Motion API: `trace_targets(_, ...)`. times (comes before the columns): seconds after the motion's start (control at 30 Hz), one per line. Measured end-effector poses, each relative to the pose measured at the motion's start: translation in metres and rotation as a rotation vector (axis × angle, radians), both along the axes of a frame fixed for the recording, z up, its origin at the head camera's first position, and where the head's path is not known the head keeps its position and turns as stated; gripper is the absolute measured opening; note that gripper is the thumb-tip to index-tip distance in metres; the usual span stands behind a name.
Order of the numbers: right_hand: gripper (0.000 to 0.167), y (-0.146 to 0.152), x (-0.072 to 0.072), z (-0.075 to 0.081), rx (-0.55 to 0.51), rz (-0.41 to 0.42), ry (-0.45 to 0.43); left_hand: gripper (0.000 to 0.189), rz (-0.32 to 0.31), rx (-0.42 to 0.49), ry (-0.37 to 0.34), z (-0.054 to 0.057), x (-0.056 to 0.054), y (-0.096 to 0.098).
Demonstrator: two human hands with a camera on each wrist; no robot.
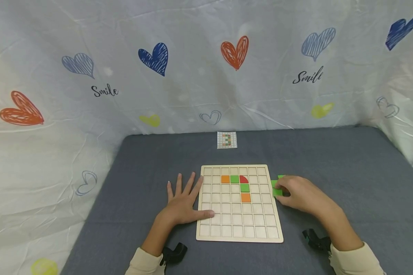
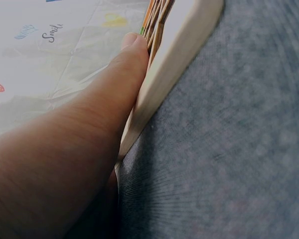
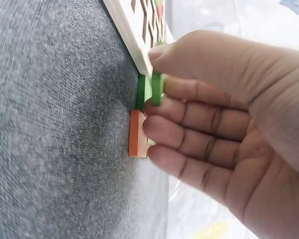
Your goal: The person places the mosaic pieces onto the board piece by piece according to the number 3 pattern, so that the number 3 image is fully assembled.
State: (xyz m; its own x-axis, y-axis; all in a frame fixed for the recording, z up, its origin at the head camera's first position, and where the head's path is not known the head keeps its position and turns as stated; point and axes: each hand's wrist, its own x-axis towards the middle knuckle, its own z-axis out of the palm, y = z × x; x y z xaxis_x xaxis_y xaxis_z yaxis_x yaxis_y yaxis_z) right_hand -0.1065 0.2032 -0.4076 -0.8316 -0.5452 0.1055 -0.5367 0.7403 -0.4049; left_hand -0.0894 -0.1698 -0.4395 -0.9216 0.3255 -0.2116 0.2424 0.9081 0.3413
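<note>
A pale wooden grid board (image 1: 227, 220) lies on the table. Several square tiles sit in its cells: an orange tile (image 1: 225, 179), a green tile (image 1: 234, 179), and lower down a second green and a second orange. Beside them is a red quarter-round tile (image 1: 243, 179). My left hand (image 1: 181, 208) spreads its straight fingers along the board's left edge, thumb resting on the lower left cells. Off the right edge, my right hand (image 1: 301, 193) pinches a small green square (image 3: 158, 89) between thumb and fingertips. Another green tile (image 3: 143, 92) and an orange tile (image 3: 135, 133) lie under those fingers.
A small printed pattern card (image 1: 227, 140) with a coloured grid lies at the far edge of the grey cloth-covered table (image 1: 151, 164). Behind stands a white curtain (image 1: 192, 88) with printed hearts. Black straps with camera mounts (image 1: 174, 253) sit at both wrists.
</note>
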Motion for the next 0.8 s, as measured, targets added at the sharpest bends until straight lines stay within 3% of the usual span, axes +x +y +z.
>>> trace_targets(0.57, 0.024, -0.026, -0.002, 0.006, -0.056, 0.163, 0.039, 0.116, 0.002, -0.008, -0.015, 0.002, -0.001, 0.0)
trace_targets(0.8, 0.022, -0.047, -0.004, 0.006, -0.05, 0.22, 0.114, 0.116, -0.001, -0.012, -0.016, 0.001, -0.001, 0.0)
